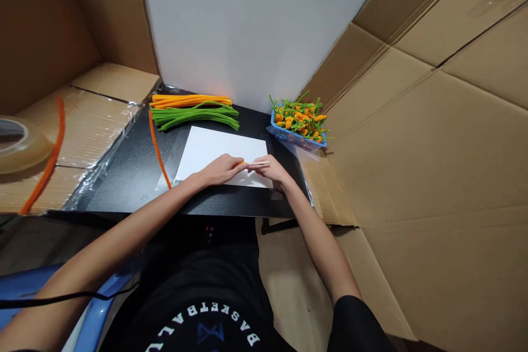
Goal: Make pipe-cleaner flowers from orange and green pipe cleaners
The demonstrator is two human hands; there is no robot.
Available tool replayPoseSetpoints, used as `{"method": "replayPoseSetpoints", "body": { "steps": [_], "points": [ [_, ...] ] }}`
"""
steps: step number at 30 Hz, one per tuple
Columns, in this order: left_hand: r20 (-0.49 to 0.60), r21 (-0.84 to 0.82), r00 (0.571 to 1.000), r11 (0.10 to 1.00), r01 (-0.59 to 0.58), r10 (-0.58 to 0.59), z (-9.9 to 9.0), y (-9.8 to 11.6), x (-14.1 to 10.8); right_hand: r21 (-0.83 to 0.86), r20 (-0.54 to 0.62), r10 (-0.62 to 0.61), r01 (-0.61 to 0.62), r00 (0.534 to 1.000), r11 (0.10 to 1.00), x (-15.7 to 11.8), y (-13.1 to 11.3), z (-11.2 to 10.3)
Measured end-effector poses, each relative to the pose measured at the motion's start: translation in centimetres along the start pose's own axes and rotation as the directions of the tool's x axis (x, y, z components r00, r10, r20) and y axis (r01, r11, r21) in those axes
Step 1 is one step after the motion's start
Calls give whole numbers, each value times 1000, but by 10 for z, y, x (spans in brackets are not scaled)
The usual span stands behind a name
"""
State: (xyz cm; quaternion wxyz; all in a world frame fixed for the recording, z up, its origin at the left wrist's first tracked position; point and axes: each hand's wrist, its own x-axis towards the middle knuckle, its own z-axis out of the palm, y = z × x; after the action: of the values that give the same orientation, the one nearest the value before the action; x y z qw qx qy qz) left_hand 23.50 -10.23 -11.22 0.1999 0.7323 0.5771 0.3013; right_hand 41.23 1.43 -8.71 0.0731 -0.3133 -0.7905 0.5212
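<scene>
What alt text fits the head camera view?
The left hand and right hand meet over a white sheet on a black table, the right pinching a thin pale stick with an orange pipe cleaner tip. Behind lie orange pipe cleaners, green pipe cleaners and a blue basket of pipe-cleaner flowers.

makeshift craft corner, cardboard-lined walls (433, 148), black table (124, 192), bundled pipe cleaners (193, 113), packing tape roll (18, 143)

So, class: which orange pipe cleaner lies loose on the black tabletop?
The lone orange pipe cleaner left of the white paper; others lie bundled at the back or loose on the cardboard.
</scene>
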Motion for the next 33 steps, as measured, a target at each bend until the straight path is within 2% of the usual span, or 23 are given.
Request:
{"method": "replayPoseSetpoints", "body": {
  "steps": [3, 6, 9, 12, 15, 19, 23, 26, 29, 31, 33],
  "points": [
    [60, 219, 998, 975, -42, 30, -7, -11, 1, -106, 115, 0, 12, 993, 994, 11, -10, -10],
    [100, 416, 995, 908, -48, 7, -11, -18, 1, -87, 138, 49, -37, 989, 996, 22, -20, -19],
    [120, 511, 993, 858, -49, -15, -9, -17, 2, -87, 154, 14, -1, 988, 996, 30, -28, -22],
    [96, 557, 993, 830, 5, -70, -5, -15, 5, -128, 89, -55, 67, 995, 990, 34, -35, -18],
    [20, 587, 984, 799, 131, -176, -7, -19, 12, -166, -10, -111, 108, 994, 980, 36, -38, -8],
    [-69, 544, 962, 798, 259, -265, -20, -36, 26, -133, -155, -160, 139, 975, 981, 43, -31, 7],
    [-171, 400, 946, 859, 321, -274, -29, -54, 32, -7, -229, -105, 106, 968, 994, 57, -12, 22],
    [-177, 226, 961, 942, 249, -211, -30, -58, 27, 64, -226, -89, 106, 970, 992, 64, 0, 31],
    [-165, 45, 978, 990, 137, -128, -29, -55, 21, 143, -172, -53, 78, 984, 987, 64, 5, 27],
    [-143, 1, 985, 995, 99, -98, -28, -51, 19, 142, -111, -57, 73, 992, 987, 60, 3, 17],
    [-75, 55, 997, 998, 41, -37, -26, -47, 19, 97, -51, -70, 75, 996, 992, 54, 0, 4]
  ]
}}
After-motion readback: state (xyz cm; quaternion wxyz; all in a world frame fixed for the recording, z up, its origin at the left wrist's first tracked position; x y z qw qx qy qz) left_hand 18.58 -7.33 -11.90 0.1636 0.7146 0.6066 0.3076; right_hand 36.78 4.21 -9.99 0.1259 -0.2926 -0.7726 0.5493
